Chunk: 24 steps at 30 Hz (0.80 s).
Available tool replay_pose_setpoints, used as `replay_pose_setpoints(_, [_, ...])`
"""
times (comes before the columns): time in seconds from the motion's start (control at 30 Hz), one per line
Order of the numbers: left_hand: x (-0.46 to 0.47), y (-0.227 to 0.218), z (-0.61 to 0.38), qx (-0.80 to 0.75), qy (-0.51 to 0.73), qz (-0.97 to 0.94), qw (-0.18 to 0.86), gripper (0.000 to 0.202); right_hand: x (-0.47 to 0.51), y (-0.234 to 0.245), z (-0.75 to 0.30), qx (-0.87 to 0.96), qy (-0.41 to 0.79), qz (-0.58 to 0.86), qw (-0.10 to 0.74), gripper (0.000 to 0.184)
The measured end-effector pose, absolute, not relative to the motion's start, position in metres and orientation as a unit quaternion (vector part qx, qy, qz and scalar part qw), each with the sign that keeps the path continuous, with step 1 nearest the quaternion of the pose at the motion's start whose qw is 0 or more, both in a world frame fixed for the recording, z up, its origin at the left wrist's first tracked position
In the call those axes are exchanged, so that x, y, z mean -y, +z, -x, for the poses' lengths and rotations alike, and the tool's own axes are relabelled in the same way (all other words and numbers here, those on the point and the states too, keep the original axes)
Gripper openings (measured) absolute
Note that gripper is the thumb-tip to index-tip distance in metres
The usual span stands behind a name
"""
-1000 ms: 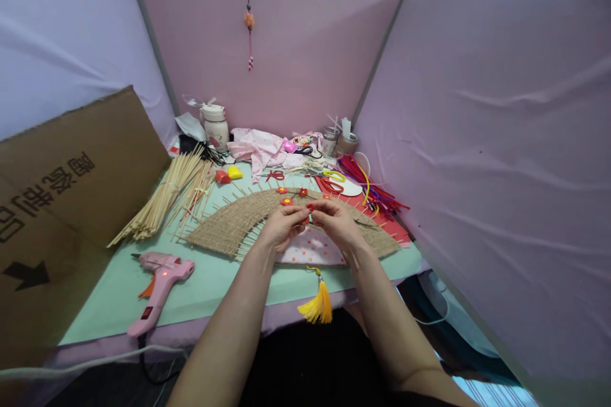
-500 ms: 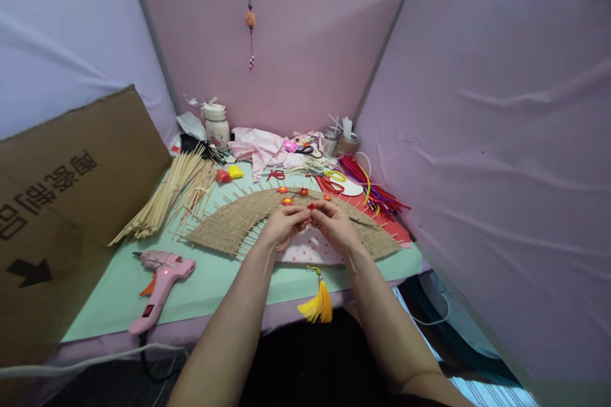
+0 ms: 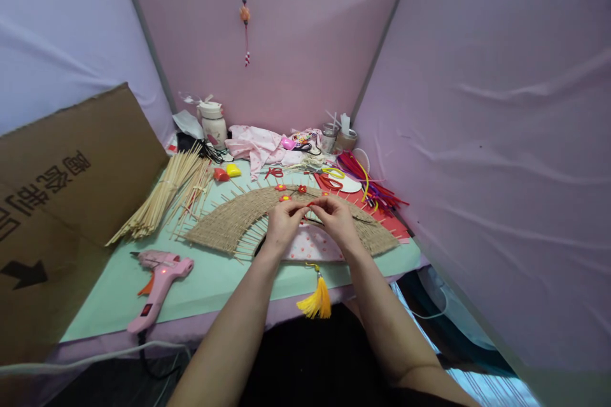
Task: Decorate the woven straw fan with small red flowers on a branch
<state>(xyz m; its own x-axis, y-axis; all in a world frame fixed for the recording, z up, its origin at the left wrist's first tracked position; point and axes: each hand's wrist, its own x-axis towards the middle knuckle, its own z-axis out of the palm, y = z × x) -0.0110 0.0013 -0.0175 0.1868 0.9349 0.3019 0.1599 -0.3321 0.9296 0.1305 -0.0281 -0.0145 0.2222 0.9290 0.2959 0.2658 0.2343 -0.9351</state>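
Observation:
Both hands meet over a woven straw fan shape (image 3: 224, 226) lying on the green table top (image 3: 210, 280). My left hand (image 3: 281, 222) and my right hand (image 3: 337, 217) pinch a small red piece (image 3: 309, 205) between their fingertips, with a thin dark stem running right from it. Small red flowers (image 3: 286, 191) sit on the fan just beyond the fingers. A yellow tassel (image 3: 316, 301) hangs off the table's near edge below my hands.
A pink glue gun (image 3: 160, 280) lies at front left, its cord trailing off the edge. A bundle of bamboo sticks (image 3: 162, 194) and a cardboard sheet (image 3: 57, 191) lie left. Scissors, pipe cleaners (image 3: 370, 187), a pink cloth and jars crowd the back.
The hands have shifted slightly up and away over the fan, still pinching the red piece. The view has tilted a little.

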Motion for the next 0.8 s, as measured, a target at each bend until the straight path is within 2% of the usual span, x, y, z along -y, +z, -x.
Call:
replay_pose_setpoints(0.17, [-0.001,-0.020,0.010,-0.411,0.466,-0.691,0.369,0.011,0.031,-0.018,-0.124,0.514,0.252,0.569,0.590,0.015])
replay_pose_setpoints(0.33, [-0.001,-0.023,0.007,-0.422,0.446,-0.650,0.448,0.010,0.028,-0.028,-0.113,0.360,0.384,0.548,0.650,0.019])
replay_pose_setpoints(0.5, [-0.005,-0.027,0.005,-0.419,0.441,-0.584,0.538,0.006,0.024,-0.028,-0.115,0.323,0.451,0.538,0.635,0.027])
replay_pose_setpoints(0.57, [-0.007,-0.029,0.005,-0.412,0.433,-0.565,0.569,0.012,0.025,-0.025,-0.118,0.329,0.461,0.540,0.623,0.029])
replay_pose_setpoints(0.67, [-0.008,-0.030,0.006,-0.395,0.428,-0.523,0.622,0.031,0.028,-0.021,-0.122,0.339,0.449,0.549,0.618,0.029])
replay_pose_setpoints(0.8, [-0.007,-0.030,0.008,-0.325,0.403,-0.415,0.748,0.044,0.031,-0.018,-0.121,0.359,0.465,0.533,0.609,0.030])
